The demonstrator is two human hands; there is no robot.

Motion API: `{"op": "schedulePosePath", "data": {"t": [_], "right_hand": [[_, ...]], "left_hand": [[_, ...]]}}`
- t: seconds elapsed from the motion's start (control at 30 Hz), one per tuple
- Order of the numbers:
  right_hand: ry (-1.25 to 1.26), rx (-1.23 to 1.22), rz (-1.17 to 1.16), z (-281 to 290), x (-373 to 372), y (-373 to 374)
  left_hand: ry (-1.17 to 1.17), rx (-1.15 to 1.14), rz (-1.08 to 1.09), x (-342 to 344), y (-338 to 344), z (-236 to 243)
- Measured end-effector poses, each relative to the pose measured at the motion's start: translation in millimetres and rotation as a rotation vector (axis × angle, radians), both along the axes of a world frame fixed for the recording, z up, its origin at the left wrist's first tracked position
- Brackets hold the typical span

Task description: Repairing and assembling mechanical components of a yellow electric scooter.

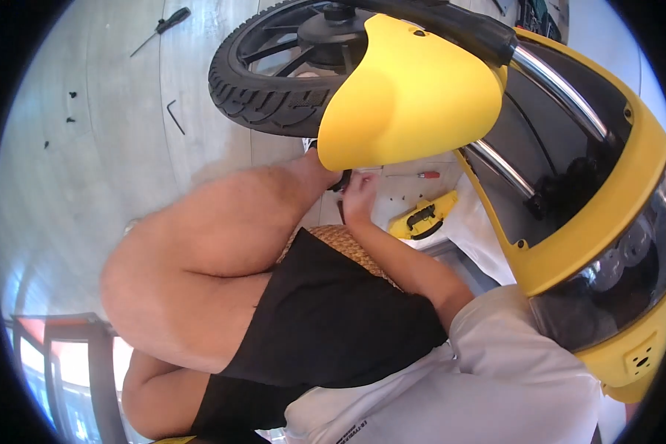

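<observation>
My right hand [360, 198] reaches down beside my bent leg, below the yellow front fender [414, 96]. Its fingers are curled together near a black strap at my ankle; what they hold, if anything, is too small to make out. A thin dark piece [341, 212] shows next to the hand. Above, the black front wheel [274, 103] of a yellow scooter stands in the fender. To the right of the hand lie a red-handled screwdriver [428, 175] and a yellow part with a black clasp [424, 215]. My left hand does not show.
On the pale floor at left lie a black-handled screwdriver [173, 19], a hex key [175, 117] and several small dark screws [72, 95]. Chrome fork tubes [562, 89] and the yellow scooter body [570, 266] crowd the right side. A woven seat [348, 248] is under me.
</observation>
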State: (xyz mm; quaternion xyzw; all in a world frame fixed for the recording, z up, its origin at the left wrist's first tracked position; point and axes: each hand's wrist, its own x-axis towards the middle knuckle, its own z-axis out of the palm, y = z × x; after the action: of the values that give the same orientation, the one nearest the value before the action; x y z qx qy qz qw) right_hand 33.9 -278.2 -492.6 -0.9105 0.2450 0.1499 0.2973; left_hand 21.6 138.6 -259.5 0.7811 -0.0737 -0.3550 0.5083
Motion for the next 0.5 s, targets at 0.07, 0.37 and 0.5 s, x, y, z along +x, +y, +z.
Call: {"op": "schedulePosePath", "data": {"t": [0.07, 0.37, 0.5], "right_hand": [[0.010, 0.319, -0.782, 7, 9, -1], [0.875, 0.667, 0.532, 27, 31, 63], [1.221, 0.934, -0.292, 172, 109, 155]], "left_hand": [[0.056, -0.030, -0.049, 27, -9, 5], [0.371, -0.085, 0.050, 127, 26, 33], [0.489, -0.058, 0.231, 84, 76, 39]]}}
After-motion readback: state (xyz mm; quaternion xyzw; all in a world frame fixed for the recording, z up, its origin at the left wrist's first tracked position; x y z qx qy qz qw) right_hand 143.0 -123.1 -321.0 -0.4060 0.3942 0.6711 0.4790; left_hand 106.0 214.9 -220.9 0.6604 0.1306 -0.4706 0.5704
